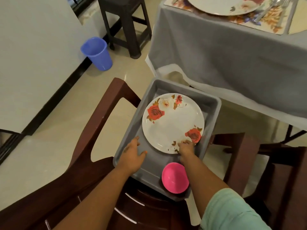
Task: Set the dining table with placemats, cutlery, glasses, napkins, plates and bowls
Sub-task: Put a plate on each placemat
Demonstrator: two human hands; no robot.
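- Head view: grey tray [214, 103] on a brown chair [106, 103], beside the grey-clothed dining table [232, 52].
- Right hand [186, 146] pinches the tray's rose plate [172, 123]; left hand [132, 155] rests wide on the tray rim.
- Pink bowl [175, 177] in the tray's near corner; blue bin [97, 53] on the cream tile floor [49, 146] beyond.

Soft, dim, warm indoor light is seen throughout, with a pale sheen on the floor [54, 140], slight overall blur, and wide-angle bending at the edges.

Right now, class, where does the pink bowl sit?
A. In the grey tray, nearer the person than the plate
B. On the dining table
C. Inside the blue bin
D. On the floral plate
A: the pink bowl sits in the grey tray, at its near end, apart from the floral plate.
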